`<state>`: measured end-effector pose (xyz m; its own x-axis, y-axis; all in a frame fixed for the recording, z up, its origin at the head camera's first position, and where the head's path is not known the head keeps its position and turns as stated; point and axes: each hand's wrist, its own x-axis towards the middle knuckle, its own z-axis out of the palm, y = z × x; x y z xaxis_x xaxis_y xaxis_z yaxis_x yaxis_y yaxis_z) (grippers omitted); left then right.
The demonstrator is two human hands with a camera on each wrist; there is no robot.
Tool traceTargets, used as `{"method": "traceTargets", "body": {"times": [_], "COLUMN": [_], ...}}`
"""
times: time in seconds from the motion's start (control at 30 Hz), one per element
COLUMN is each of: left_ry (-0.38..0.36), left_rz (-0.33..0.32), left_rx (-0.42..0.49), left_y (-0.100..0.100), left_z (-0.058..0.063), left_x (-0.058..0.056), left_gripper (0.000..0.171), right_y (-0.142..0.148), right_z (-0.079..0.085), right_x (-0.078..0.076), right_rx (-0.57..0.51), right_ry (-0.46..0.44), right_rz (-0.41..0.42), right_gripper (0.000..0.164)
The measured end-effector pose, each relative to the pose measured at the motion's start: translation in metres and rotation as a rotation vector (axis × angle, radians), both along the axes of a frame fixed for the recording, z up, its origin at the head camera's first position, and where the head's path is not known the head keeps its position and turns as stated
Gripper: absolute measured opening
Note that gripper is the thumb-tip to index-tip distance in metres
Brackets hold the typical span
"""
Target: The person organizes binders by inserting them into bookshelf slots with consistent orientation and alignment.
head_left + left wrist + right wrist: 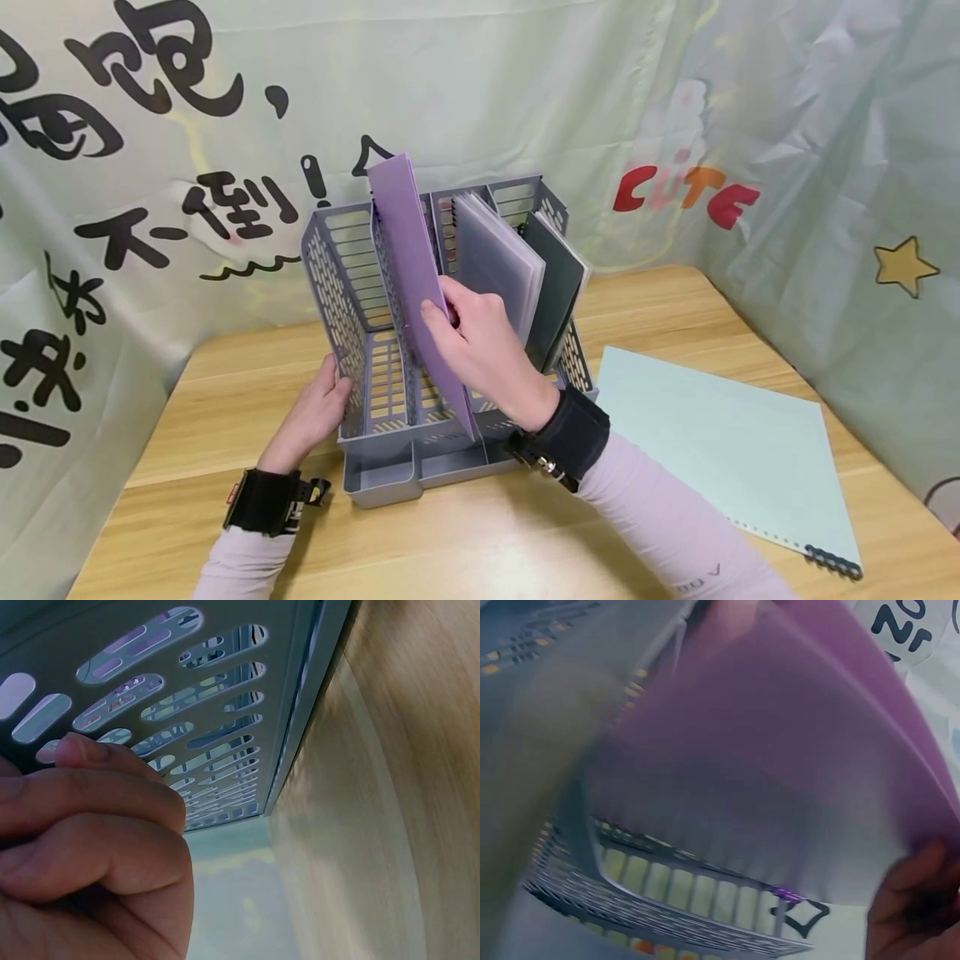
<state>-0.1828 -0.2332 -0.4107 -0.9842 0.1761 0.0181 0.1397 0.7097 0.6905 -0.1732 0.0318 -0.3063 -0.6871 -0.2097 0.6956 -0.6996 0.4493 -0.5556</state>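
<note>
A purple-covered notebook point(411, 250) stands tilted in a middle slot of the grey file organizer point(378, 454), its top above the back wall. My right hand point(491, 350) pinches its near edge between thumb and fingers. In the right wrist view, that hand point(919, 907) holds the notebook's edge at the lower right, and a bit of purple ring binding point(787, 893) shows. At the organizer's left side wall is my left hand point(318, 412), gripping its near edge. Up close in the left wrist view, its curled fingers point(112, 795) lie against the slotted wall point(225, 727).
A clear-covered notebook point(498, 258) and a dark green one point(553, 279) stand in slots farther right. On the wooden table point(480, 542), a light-green ring-bound notebook point(720, 442) lies flat at the right. Printed cloth point(487, 83) hangs behind and on both sides.
</note>
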Motion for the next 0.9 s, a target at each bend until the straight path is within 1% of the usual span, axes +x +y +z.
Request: {"method": "traceTargets", "body": {"times": [0.17,0.33,0.43,0.53,0.67,0.77,0.9], "left_ry": [-0.013,-0.016,-0.017,-0.015,0.000,0.008,0.003], "left_rz": [0.006,0.007,0.010,0.009,0.008,0.007,0.008], "left_rx": [-0.001,0.004,0.007,0.008,0.005,-0.001,-0.001], "left_y": [-0.002,-0.001,0.000,0.000,0.000,0.000,0.000], "left_z": [-0.001,0.000,0.000,0.001,0.001,0.001,0.001], "left_x": [0.001,0.001,0.001,0.000,0.000,0.000,0.000], "left_gripper": [0.054,0.054,0.054,0.054,0.054,0.053,0.053], "right_y": [-0.001,-0.003,-0.004,-0.005,-0.004,-0.003,-0.001], "right_z": [0.014,0.028,0.037,0.044,0.050,0.051,0.049], "right_x": [0.000,0.001,0.001,0.002,0.003,0.004,0.005], "right_rx": [0.115,0.251,0.344,0.439,0.535,0.562,0.550], "right_ry": [-0.084,-0.207,-0.258,-0.257,-0.216,-0.203,-0.175], "right_rz": [-0.028,-0.087,-0.121,-0.149,-0.181,-0.187,-0.181], "right_gripper": [0.032,0.033,0.035,0.041,0.049,0.050,0.048]}}
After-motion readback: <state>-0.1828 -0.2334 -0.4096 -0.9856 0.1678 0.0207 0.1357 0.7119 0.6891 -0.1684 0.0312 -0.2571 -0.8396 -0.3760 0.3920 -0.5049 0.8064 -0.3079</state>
